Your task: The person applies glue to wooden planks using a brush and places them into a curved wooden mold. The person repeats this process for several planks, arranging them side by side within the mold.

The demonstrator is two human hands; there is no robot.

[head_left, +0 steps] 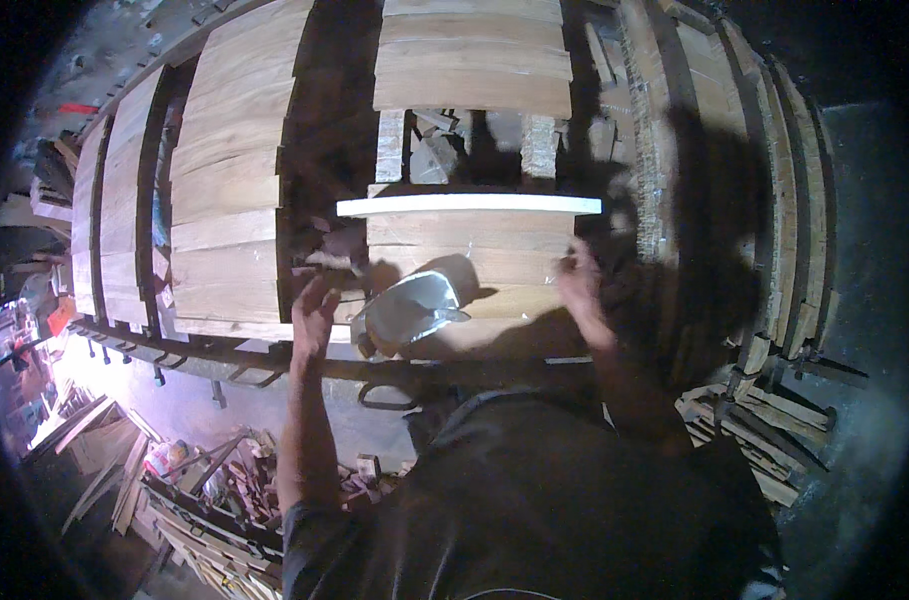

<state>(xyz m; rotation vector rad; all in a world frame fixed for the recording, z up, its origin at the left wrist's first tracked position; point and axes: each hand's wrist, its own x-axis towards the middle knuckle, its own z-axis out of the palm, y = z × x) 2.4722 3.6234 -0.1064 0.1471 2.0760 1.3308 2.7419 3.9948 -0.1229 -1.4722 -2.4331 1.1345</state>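
Observation:
My left hand is beside the left end of a row of wooden boards, its fingers bent together; anything between them is too dark to make out. At the right end of the same row, my right hand has its fingers loosely bent and a little apart, with nothing visible in them. A pale cut-open container with a bright rim rests tilted on the near boards, between the hands. Across the far side of the row lies a long strip with a bright white upper face or edge.
Other board panels lie to the left, and another panel is straight ahead. More stacked boards stand at the right. A dark rail with hooks and clamps runs along the near edge. Wood scraps are piled below at left.

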